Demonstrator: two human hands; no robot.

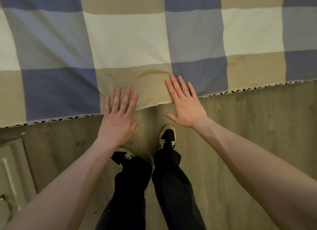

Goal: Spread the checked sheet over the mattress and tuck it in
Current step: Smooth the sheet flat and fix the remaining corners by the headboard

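Hands (118, 121) flat on checked sheet (127, 40) (blue, beige, cream)

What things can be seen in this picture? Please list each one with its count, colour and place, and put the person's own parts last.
checked sheet: one; blue, grey, beige and cream squares; spread across the upper half
trim: one; black-and-white triangles; along the sheet's near edge
floor: one; grey-brown wood look; lower half
panelled furniture: one; pale; lower left corner, kind unclear
shoes: two; black and white; on the floor, centre
trousers: one pair; dark; bottom centre
left hand: one; flat, fingers straight over the sheet's edge, on a beige square
right hand: one; flat, fingers straight over the edge where beige meets blue
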